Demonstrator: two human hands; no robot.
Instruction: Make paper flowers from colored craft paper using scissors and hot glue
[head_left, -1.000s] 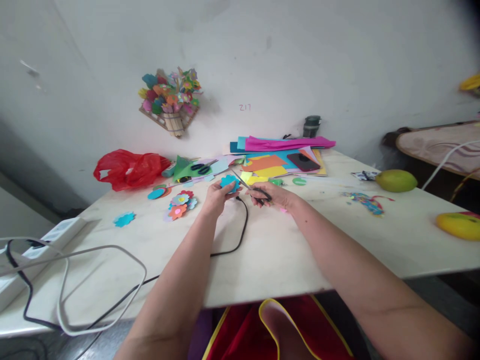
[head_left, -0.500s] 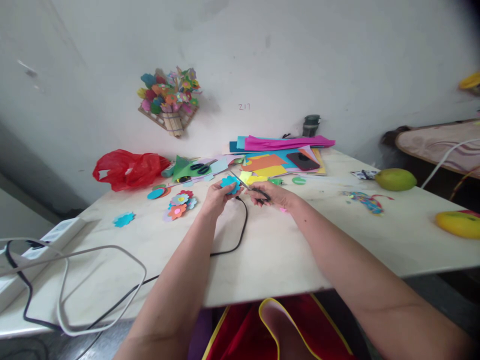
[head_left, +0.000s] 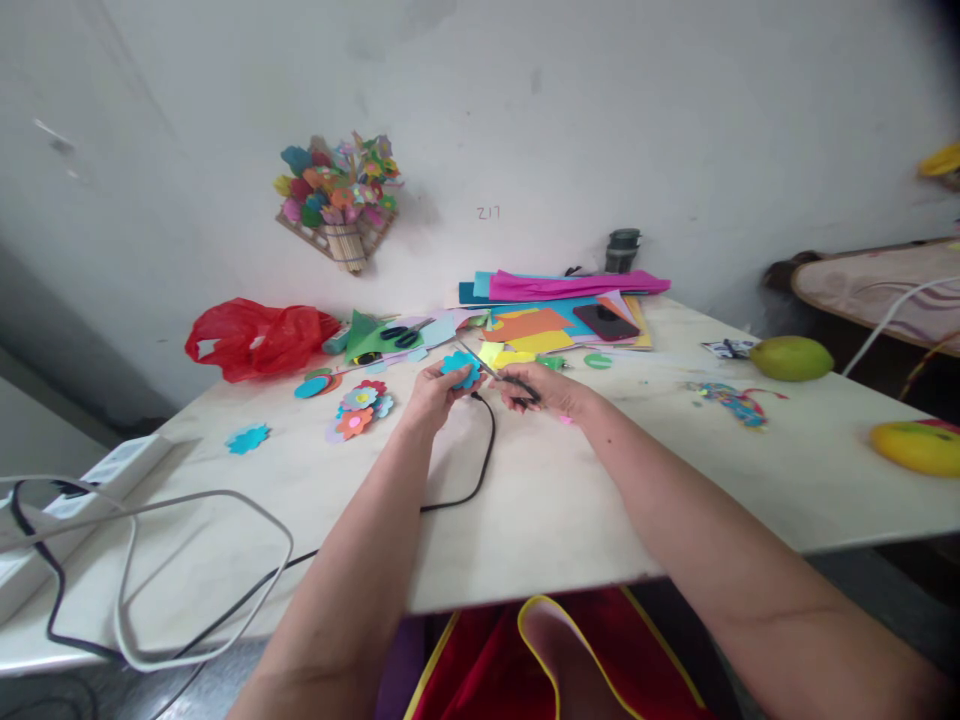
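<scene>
My left hand (head_left: 439, 390) is closed on a blue paper flower (head_left: 460, 370) with a scalloped edge, held just above the table. The fingers of my right hand (head_left: 544, 390) are wrapped round the dark handles of a pair of scissors (head_left: 487, 367). The blades point left and lie along the right edge of the flower; whether they touch the paper I cannot tell. Left of my hands rests a cluster of layered paper flowers (head_left: 356, 423), and farther left a second blue paper flower (head_left: 247, 438). A small pink scrap (head_left: 565, 420) lies below my right wrist.
Coloured paper sheets (head_left: 532, 325), a phone (head_left: 606, 322) and spare scissors (head_left: 405, 335) lie behind my hands. A red plastic bag (head_left: 259, 340) sits back left, a power strip (head_left: 112, 485) front left. A black cable (head_left: 491, 450) runs underneath; mangoes (head_left: 791, 358) are at right.
My hands, the blue flower and the scissors stay almost in place. A tiny blue scrap now shows on the table to the right of my right hand.
</scene>
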